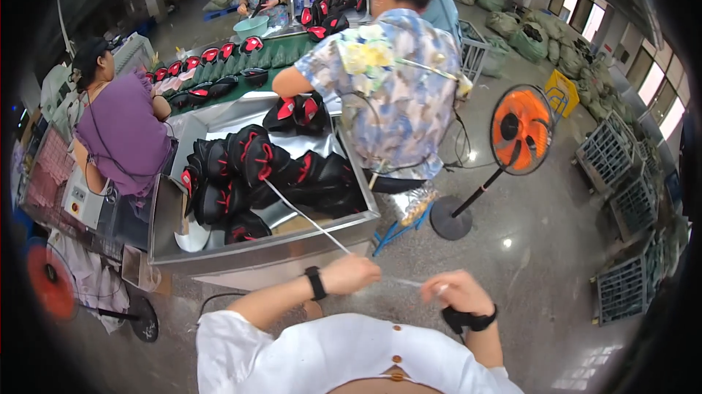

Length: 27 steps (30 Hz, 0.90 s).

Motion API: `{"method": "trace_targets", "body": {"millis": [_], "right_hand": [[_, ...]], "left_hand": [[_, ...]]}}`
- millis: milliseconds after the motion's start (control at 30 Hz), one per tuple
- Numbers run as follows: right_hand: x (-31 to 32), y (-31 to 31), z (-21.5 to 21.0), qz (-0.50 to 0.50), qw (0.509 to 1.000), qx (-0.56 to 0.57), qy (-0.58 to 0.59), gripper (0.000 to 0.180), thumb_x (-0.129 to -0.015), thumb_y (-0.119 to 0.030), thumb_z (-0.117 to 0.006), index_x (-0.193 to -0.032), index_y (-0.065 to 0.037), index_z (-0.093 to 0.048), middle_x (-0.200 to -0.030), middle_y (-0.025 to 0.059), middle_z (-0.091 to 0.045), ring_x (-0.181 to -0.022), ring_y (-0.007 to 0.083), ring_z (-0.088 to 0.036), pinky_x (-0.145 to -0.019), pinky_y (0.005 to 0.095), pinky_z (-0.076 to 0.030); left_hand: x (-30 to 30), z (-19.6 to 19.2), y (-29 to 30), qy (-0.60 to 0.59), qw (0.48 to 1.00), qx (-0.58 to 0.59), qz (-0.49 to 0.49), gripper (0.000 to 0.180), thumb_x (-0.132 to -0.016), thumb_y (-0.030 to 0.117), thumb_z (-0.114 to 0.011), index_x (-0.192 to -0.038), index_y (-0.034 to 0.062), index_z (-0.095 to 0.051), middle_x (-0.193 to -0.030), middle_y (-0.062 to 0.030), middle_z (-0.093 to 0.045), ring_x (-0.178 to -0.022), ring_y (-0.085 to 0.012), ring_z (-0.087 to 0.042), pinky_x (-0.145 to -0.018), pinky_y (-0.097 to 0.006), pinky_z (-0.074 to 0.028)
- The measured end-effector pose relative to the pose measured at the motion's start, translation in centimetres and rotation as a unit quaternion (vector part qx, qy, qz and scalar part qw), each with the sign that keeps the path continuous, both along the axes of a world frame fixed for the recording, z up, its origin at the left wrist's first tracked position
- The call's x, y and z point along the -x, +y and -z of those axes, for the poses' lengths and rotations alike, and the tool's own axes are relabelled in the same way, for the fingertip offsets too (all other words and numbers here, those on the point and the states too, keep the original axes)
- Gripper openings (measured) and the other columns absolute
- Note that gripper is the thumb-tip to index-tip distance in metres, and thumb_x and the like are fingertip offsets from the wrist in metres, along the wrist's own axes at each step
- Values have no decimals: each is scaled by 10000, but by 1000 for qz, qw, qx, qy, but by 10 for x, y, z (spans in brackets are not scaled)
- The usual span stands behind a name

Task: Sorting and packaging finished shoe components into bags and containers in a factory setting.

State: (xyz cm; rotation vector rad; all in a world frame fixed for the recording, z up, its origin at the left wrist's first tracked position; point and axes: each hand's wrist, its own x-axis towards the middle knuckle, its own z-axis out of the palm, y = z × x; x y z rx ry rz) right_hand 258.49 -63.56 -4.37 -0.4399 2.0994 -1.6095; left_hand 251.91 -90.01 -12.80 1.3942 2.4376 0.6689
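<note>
From shoe point(256, 158) | pale cord point(307, 217) | through left grip point(354, 274), to right grip point(459, 292)

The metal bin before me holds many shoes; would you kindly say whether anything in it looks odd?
One thing: a white object lies near the left corner of the metal bin, unlike the black-and-red shoes heaped beside it; I cannot tell what it is. No damage is evident.

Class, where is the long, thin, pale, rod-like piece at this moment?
In the head view, left of centre, the pale piece slants down from the black-and-red shoes in the silvery metal bin to the person's left hand.
</note>
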Motion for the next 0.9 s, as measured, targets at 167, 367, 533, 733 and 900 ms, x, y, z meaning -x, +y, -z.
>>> {"method": "trace_targets", "body": {"millis": [167, 367, 533, 733, 900], "right_hand": [[-113, 171, 78, 541, 827, 146, 45, 224, -892, -160, -450, -902, 7, -598, -744, 87, -631, -580, 98, -571, -466, 211, -425], [-150, 249, 161, 588, 786, 175, -74, 165, -878, -118, -482, -922, 4, -585, -759, 72, -627, -598, 100, -567, -467, 201, -415], [-63, 316, 130, 511, 858, 37, 23, 206, -864, -160, -497, -910, 14, -597, -651, 40, -579, -577, 95, -552, -514, 252, -446], [-35, 507, 195, 487, 824, -274, -94, 230, -861, -172, -423, -917, -42, -605, -740, 123, -623, -638, 254, -605, -605, 354, -473], [-21, 609, 205, 442, 770, -434, -153, 228, -836, -220, -474, -1001, -105, -581, -876, 142, -604, -839, 334, -563, -748, 404, -459]], "left_hand": [[-34, -26, 150, -107, 982, -48, 149, 187, -873, 205, -493, -873, 44, -590, -819, -88, -591, -780, -267, -569, -654, -357, -459], [0, -42, 313, -637, 628, -445, -37, 139, -880, 92, -459, -875, 4, -566, -1207, -176, -494, -1038, -247, -541, -809, -311, -468], [68, -39, 425, -728, 477, -492, 26, 288, -932, 203, -353, -823, 10, -537, -1221, -208, -478, -1166, -347, -439, -784, -315, -493], [105, 2, 575, -718, 490, -485, -93, 230, -848, 150, -447, -788, -23, -587, -1025, -203, -597, -1001, -311, -560, -702, -297, -514], [118, -4, 689, -319, 858, -402, 5, 109, -692, -22, -520, -590, 16, -530, -877, -131, -649, -718, -180, -589, -605, -264, -444]]}}
